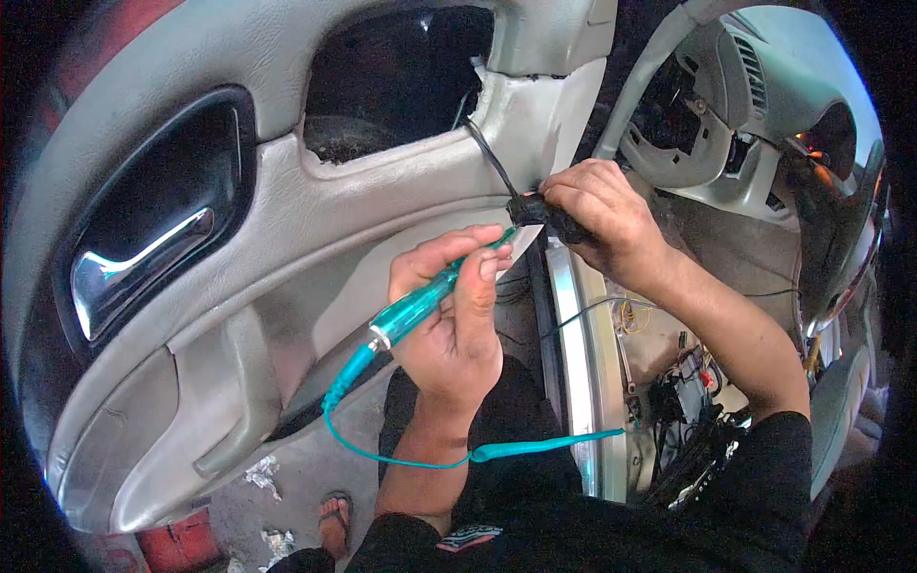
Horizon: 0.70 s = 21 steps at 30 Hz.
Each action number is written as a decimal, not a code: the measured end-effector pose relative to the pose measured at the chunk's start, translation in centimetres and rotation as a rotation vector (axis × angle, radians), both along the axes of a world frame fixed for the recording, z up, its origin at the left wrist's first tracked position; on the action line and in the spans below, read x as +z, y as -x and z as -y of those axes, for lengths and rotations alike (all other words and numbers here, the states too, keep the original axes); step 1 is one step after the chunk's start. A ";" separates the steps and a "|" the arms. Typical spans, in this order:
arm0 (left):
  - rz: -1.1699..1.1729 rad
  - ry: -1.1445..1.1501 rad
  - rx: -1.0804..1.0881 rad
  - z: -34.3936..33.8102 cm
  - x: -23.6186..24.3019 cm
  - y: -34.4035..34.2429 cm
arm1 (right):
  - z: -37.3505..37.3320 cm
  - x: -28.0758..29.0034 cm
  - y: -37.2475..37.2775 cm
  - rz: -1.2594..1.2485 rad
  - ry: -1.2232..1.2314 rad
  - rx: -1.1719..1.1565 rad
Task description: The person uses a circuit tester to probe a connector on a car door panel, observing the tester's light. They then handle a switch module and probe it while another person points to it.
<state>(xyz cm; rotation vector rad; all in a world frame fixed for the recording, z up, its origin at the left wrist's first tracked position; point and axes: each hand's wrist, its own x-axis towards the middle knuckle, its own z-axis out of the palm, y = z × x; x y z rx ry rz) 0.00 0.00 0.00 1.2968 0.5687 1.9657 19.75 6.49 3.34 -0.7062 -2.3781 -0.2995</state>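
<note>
My left hand (456,339) is closed round a translucent teal test probe (413,306), pen-like, its thin end raised to a black connector (527,210). My right hand (607,220) grips that connector, which hangs on black wires from the large opening in the beige door panel (382,191). A teal lead (382,459) loops down from the probe to a teal sleeved clip (521,447) lying across toward the door sill (597,401). The clip's far end is too small to make out.
A chrome door handle (143,258) is at left. At right are the steering column opening (669,124), grey dashboard trim (793,67) and loose wiring (683,396) on the car floor. Below are scraps (263,477), a red object (177,540) and a sandalled foot (334,516).
</note>
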 end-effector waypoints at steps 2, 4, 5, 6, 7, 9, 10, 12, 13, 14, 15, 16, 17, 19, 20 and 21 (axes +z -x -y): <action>0.021 0.011 -0.024 -0.1 0.0 -0.2 | 0.0 0.0 -0.1 0.007 -0.004 -0.009; 0.002 0.014 -0.031 -0.3 0.1 -0.1 | 0.0 -0.3 0.1 -0.011 0.001 -0.006; -0.007 0.016 -0.035 -0.4 0.1 -0.1 | 0.0 -0.3 0.1 -0.020 0.004 -0.005; -0.026 0.010 0.004 -0.4 0.3 -0.1 | 0.0 -0.2 0.3 -0.019 0.003 -0.005; -0.045 0.004 0.043 -0.5 0.5 -0.2 | 0.1 -0.1 0.4 -0.018 0.003 -0.006; -0.089 -0.014 0.087 -0.6 0.6 -0.2 | 0.2 0.2 0.5 -0.007 -0.005 -0.008; -0.114 -0.025 0.093 -0.7 0.5 -0.1 | 0.2 0.3 0.4 0.003 -0.013 -0.011; -0.195 -0.043 0.138 -0.8 0.5 0.0 | 0.2 0.3 0.4 0.018 -0.023 -0.015; -0.251 -0.049 0.177 -0.7 0.5 0.1 | 0.2 0.4 0.5 0.023 -0.025 -0.017; -0.308 -0.056 0.217 -0.6 0.6 0.1 | 0.2 0.4 0.5 0.027 -0.027 -0.019; -0.343 -0.033 0.227 -0.6 0.7 0.0 | 0.2 0.3 0.4 0.028 -0.028 -0.013; -0.379 -0.009 0.237 -0.5 1.2 -0.2 | 0.1 0.2 0.3 0.029 -0.028 -0.007; -0.414 0.014 0.247 -0.4 1.4 -0.3 | 0.0 0.1 0.3 0.029 -0.029 0.000; -0.458 0.026 0.242 -0.5 1.8 -0.2 | 0.2 0.5 0.5 0.022 -0.025 -0.007; -0.449 0.027 0.226 -0.6 1.9 -0.1 | 0.3 0.6 0.6 0.018 -0.023 -0.010; -0.438 0.027 0.205 -0.8 1.9 -0.2 | 0.3 0.6 0.5 0.019 -0.014 -0.019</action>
